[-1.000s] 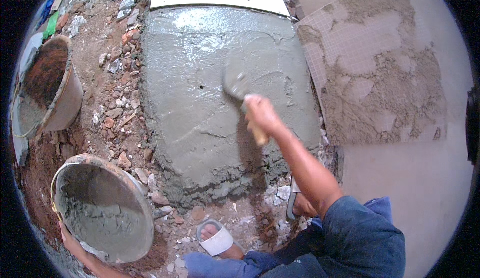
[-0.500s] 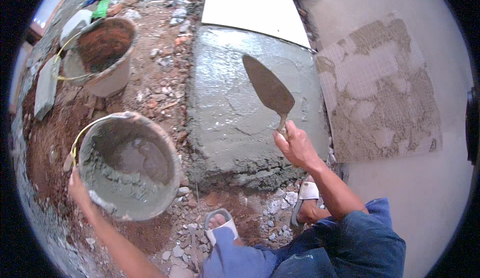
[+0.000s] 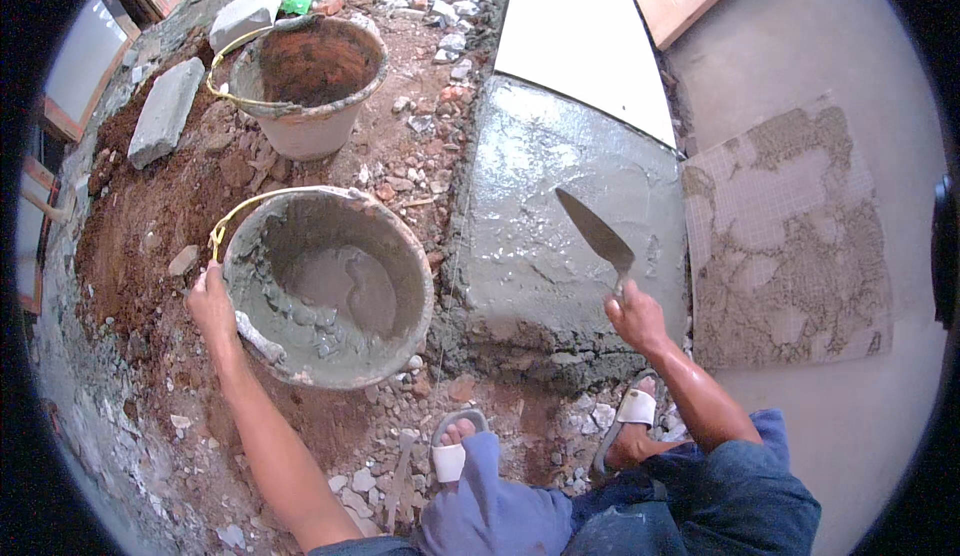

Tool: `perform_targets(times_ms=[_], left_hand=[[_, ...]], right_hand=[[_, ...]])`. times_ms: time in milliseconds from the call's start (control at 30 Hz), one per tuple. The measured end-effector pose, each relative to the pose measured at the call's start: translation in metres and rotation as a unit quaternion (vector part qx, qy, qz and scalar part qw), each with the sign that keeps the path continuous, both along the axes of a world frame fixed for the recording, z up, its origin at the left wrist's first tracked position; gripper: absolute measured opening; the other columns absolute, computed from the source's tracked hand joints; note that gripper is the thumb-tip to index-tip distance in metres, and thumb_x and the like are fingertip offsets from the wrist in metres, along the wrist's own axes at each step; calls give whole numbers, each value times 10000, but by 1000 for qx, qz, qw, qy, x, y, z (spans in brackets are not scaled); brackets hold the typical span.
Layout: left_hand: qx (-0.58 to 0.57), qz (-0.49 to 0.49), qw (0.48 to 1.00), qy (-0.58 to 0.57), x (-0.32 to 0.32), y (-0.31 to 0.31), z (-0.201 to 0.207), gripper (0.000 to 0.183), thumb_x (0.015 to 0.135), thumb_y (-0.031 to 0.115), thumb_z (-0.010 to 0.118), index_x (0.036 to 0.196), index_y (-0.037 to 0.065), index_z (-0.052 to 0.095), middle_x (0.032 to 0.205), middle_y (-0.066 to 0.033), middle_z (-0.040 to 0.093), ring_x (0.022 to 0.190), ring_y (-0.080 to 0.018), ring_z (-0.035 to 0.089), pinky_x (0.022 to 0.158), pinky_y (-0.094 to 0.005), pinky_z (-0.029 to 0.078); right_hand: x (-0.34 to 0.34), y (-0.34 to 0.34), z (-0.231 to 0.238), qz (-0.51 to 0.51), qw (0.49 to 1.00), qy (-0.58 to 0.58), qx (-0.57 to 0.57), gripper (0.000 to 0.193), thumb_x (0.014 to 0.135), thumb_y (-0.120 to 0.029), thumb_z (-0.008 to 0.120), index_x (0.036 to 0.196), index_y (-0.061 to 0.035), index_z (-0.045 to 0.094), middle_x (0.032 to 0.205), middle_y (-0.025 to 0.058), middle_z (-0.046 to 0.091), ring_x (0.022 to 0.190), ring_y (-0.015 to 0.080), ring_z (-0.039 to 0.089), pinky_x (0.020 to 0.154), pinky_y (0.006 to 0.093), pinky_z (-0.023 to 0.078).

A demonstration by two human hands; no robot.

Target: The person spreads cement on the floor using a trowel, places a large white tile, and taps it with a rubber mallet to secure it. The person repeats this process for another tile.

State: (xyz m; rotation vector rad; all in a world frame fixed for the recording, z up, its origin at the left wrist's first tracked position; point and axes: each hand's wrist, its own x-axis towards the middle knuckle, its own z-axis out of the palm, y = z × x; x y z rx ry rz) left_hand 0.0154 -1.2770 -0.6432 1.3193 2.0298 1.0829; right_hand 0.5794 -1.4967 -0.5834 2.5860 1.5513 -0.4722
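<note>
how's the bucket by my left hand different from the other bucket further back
The near bucket holds wet grey mortar, and the left hand grips its rim; the far bucket holds reddish-brown soil, and no hand touches it. The near one looks larger in this view. Both stand upright, have yellow handles and are crusted with cement.

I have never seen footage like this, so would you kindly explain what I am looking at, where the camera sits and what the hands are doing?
There is no machine here, only a person's bare hands. The round, bent picture comes from a wide camera worn on the head, looking down. The left hand has its grip on the rim of a bucket of wet mortar. The right hand holds a trowel above a smoothed mortar bed. Rubble, a second bucket of reddish soil and a white tile lie around.
</note>
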Motion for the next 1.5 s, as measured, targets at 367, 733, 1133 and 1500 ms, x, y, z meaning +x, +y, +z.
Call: perform_targets(times_ms=[367, 733, 1133, 1500], left_hand=[[9, 39, 999, -28, 7, -2, 1, 461, 905, 359, 534, 905, -88, 643, 749, -176, 644, 707, -231, 558, 716, -384, 448], [-2, 35, 999, 19, 13, -8, 18, 491, 918, 378, 520, 937, -96, 645, 768, -182, 661, 716, -232, 572, 724, -396, 450], [237, -179, 942, 156, 185, 72, 125, 429, 947, 345, 546, 1145, -29, 615, 1101, -180, 646, 1031, -239, 607, 918, -361, 443], [-125, 5, 946, 298, 386, 163, -127, 613, 967, 492, 322, 1383, 51, 409, 1451, -162, 384, 1320, -351, 375, 1086, -535, 232]], right_hand=[[-44, 35, 65, 113, 993, 32, -28, 313, 862, -315, 582, 926, -15, 517, 793, 256, 629, 781, 448, 609, 683, 527, 466], [-246, 168, 124, 663, 746, -43, -40, 100, 787, -98, 631, 858, -53, 683, 853, 105, 694, 852, 241, 686, 685, 379, 555], [-109, 106, 53, 453, 825, 311, 135, 200, 831, -237, 629, 737, -65, 591, 796, 99, 581, 769, 293, 631, 644, 411, 521], [171, 245, -59, 102, 978, 31, 179, 277, 894, -339, 578, 945, -89, 687, 961, 157, 630, 896, 350, 634, 796, 471, 505]])
